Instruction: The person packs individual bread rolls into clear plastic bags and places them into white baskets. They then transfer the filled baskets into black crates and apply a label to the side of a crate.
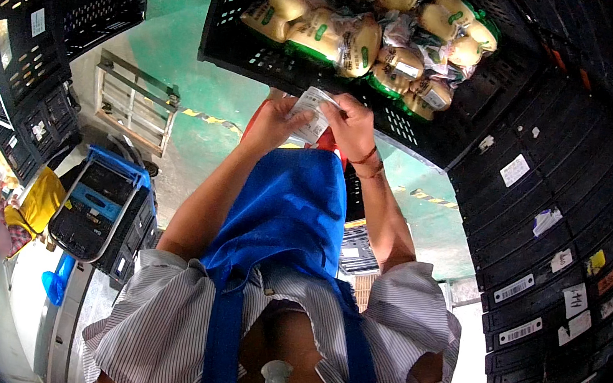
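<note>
Between my two hands is a stack of white printed labels (310, 112), held in front of my blue apron (293, 201). My left hand (280, 117) pinches its left side, thumb on top. On the right side, my right hand (352, 123) grips it with thumb and fingers. Just beyond my hands stands a black plastic crate (276, 68) with perforated walls. Inside it lie several clear bags of yellow potatoes (319, 30) with green print. A white label (408, 69) sticks to one bag near the crate's front right.
Stacked black crates (557, 224) form a wall at right, and more crates (26, 27) stand at left. A metal-framed flat cart (135, 102) rests on the floor at left, near a blue-handled black crate (92, 210). Another person in a yellow apron (41, 200) is at far left.
</note>
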`<state>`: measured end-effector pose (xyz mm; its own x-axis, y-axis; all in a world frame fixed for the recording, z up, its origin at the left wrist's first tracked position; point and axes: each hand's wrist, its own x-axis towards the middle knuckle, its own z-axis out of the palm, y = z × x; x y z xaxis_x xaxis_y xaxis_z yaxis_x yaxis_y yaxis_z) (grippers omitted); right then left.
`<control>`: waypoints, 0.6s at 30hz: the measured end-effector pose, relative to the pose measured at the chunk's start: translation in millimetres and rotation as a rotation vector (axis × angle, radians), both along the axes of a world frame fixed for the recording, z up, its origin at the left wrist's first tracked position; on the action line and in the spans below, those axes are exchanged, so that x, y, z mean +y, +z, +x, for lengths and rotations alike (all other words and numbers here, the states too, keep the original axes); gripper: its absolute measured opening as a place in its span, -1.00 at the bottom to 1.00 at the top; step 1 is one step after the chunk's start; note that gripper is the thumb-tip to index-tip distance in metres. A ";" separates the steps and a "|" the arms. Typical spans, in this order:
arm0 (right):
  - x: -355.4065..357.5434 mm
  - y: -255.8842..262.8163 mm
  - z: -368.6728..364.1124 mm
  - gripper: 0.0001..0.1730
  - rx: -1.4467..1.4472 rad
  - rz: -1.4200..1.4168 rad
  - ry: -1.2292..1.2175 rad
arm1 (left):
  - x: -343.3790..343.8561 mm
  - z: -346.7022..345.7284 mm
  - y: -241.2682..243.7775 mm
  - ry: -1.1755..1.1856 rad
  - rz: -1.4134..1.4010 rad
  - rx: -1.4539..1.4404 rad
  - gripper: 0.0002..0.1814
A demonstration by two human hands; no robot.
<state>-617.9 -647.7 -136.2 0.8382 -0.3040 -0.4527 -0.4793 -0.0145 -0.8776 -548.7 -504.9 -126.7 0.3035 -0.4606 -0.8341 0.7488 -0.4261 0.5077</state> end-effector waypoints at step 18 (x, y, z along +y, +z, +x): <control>-12.6 -54.1 6.6 -0.74 0.183 0.020 -0.182 | 7.3 -10.6 -8.4 -0.004 0.033 0.164 -0.70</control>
